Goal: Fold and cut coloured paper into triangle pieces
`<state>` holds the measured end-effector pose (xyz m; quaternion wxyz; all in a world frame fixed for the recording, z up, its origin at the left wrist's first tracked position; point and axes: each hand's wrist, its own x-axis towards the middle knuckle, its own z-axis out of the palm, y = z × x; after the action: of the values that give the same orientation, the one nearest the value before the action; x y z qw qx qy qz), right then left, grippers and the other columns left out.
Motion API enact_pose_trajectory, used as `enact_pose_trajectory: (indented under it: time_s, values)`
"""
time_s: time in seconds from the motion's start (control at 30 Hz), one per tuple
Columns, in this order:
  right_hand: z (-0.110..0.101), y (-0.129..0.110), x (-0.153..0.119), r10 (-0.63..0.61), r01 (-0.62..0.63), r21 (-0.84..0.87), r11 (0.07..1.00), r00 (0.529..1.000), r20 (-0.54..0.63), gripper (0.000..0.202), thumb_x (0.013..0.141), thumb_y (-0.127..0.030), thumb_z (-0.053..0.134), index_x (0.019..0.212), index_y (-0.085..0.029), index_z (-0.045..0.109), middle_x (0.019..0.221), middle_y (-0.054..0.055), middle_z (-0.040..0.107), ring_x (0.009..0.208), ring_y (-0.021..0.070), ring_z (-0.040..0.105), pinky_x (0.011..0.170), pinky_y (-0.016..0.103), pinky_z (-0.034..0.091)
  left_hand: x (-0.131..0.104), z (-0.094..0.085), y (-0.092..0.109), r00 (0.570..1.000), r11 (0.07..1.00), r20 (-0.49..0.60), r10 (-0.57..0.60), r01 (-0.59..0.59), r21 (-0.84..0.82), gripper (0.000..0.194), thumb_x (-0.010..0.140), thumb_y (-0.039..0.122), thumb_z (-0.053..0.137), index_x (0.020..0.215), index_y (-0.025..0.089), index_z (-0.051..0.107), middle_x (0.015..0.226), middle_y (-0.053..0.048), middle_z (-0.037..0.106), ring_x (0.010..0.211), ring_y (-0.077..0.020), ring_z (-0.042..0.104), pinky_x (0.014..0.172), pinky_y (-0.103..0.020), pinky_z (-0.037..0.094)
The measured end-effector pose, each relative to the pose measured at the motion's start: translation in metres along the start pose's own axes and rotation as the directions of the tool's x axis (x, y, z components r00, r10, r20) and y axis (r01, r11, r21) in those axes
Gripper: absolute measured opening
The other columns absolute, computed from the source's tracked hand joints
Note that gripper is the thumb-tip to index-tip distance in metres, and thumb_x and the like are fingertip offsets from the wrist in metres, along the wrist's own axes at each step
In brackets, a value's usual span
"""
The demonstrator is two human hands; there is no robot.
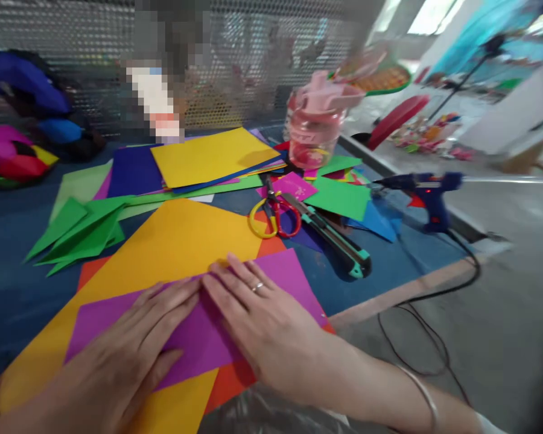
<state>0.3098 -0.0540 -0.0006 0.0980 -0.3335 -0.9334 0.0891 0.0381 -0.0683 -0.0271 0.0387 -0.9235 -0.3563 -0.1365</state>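
A purple sheet (289,277) lies across a large yellow-orange sheet (172,235), with orange-red paper (235,380) showing beneath. My left hand (140,337) rests flat on the purple sheet, its fingers stretched toward the sheet's far edge. Close beside it, my right hand (248,313), with a ring, presses on the same edge with its fingers extended. The fingertips of both hands nearly meet at the middle of that edge. Just beyond my right hand are scissors with yellow and red handles (275,218) and a black and teal utility knife (335,241).
Folded green paper pieces (85,232) lie at the left. A yellow sheet (212,158) tops a paper stack at the back, near a pink bottle (317,126). A blue glue gun (429,196) with a black cable is at the table's right edge (389,295).
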Motion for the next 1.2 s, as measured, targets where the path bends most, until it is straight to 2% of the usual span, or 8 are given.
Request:
enact_pose_trajectory:
  time_s: [0.07, 0.13, 0.3, 0.4, 0.53, 0.77, 1.03, 1.2]
  values:
    - [0.003, 0.003, -0.002, -0.011, 0.011, -0.044, 0.999, 1.000, -0.005, 0.067, 0.093, -0.017, 0.043, 0.155, 0.003, 0.028, 0.163, 0.022, 0.027, 0.153, 0.0343, 0.018, 0.125, 0.053, 0.024, 0.016, -0.016, 0.014, 0.999, 0.998, 0.006, 0.043, -0.043, 0.053, 0.069, 0.100, 0.021, 0.037, 0.163, 0.020, 0.008, 0.155, -0.007, 0.048, 0.137, -0.0245, 0.052, 0.113, -0.038, 0.045]
    - [0.007, 0.003, -0.002, -0.023, 0.021, -0.080, 0.997, 1.000, -0.019, 0.068, 0.089, -0.014, 0.045, 0.152, 0.005, 0.032, 0.162, 0.024, 0.029, 0.151, 0.0360, 0.023, 0.123, 0.055, 0.027, 0.027, -0.020, 0.029, 0.999, 0.994, 0.042, -0.011, 0.007, 0.105, 0.066, 0.097, 0.013, 0.037, 0.160, 0.015, 0.017, 0.150, -0.011, 0.053, 0.137, -0.0242, 0.052, 0.113, -0.039, 0.046]
    - [0.012, 0.002, 0.000, -0.036, 0.025, -0.147, 0.989, 0.996, -0.076, 0.067, 0.084, -0.009, 0.043, 0.149, 0.004, 0.041, 0.159, 0.023, 0.035, 0.148, 0.0357, 0.033, 0.118, 0.055, 0.037, 0.046, -0.004, 0.069, 0.969, 0.951, -0.020, -0.245, 0.244, 0.187, 0.044, 0.094, 0.009, 0.033, 0.134, 0.004, 0.049, 0.135, -0.022, 0.062, 0.131, -0.0347, 0.057, 0.106, -0.056, 0.049]
    - [0.014, 0.003, 0.000, -0.060, 0.039, -0.184, 0.982, 0.992, -0.114, 0.065, 0.082, -0.008, 0.041, 0.146, 0.004, 0.045, 0.157, 0.023, 0.038, 0.146, 0.0364, 0.036, 0.115, 0.056, 0.041, 0.055, 0.002, 0.082, 0.942, 0.925, -0.035, -0.333, 0.334, 0.179, 0.039, 0.101, 0.022, 0.037, 0.132, 0.004, 0.050, 0.141, -0.023, 0.057, 0.137, -0.0388, 0.049, 0.107, -0.064, 0.045]
    - [0.017, 0.006, 0.000, -0.104, 0.071, -0.212, 0.975, 0.984, -0.146, 0.066, 0.081, -0.008, 0.041, 0.145, 0.006, 0.045, 0.156, 0.025, 0.039, 0.144, 0.0379, 0.039, 0.113, 0.057, 0.044, 0.050, -0.002, 0.077, 0.937, 0.933, 0.049, -0.346, 0.338, 0.124, 0.045, 0.101, 0.022, 0.038, 0.143, 0.006, 0.042, 0.154, -0.019, 0.046, 0.147, -0.0334, 0.037, 0.116, -0.060, 0.038]
    - [0.016, 0.008, -0.002, -0.153, 0.110, -0.243, 0.964, 0.974, -0.166, 0.068, 0.079, -0.007, 0.042, 0.146, 0.004, 0.044, 0.156, 0.026, 0.039, 0.145, 0.0385, 0.037, 0.109, 0.058, 0.048, 0.014, -0.018, 0.055, 0.937, 0.940, 0.108, -0.333, 0.322, 0.109, 0.056, 0.100, 0.012, 0.036, 0.154, 0.006, 0.027, 0.164, -0.017, 0.029, 0.153, -0.0254, 0.022, 0.122, -0.047, 0.031]
    - [0.018, 0.011, -0.002, -0.151, 0.109, -0.274, 0.956, 0.979, -0.139, 0.077, 0.076, -0.006, 0.042, 0.153, 0.000, 0.034, 0.160, 0.023, 0.033, 0.151, 0.0357, 0.025, 0.111, 0.057, 0.047, -0.020, -0.033, 0.036, 0.908, 0.922, 0.163, -0.386, 0.376, 0.090, 0.064, 0.099, 0.012, 0.033, 0.160, 0.012, 0.014, 0.166, -0.014, 0.025, 0.153, -0.0242, 0.025, 0.123, -0.047, 0.029]
    - [0.016, 0.008, -0.002, -0.167, 0.126, -0.320, 0.939, 0.981, -0.103, 0.074, 0.077, -0.008, 0.043, 0.149, 0.005, 0.037, 0.161, 0.026, 0.030, 0.149, 0.0392, 0.028, 0.108, 0.057, 0.049, -0.045, -0.036, 0.027, 0.919, 0.923, 0.106, -0.380, 0.370, 0.105, 0.064, 0.100, 0.014, 0.033, 0.161, 0.013, 0.015, 0.166, -0.011, 0.027, 0.152, -0.0225, 0.026, 0.126, -0.042, 0.020]
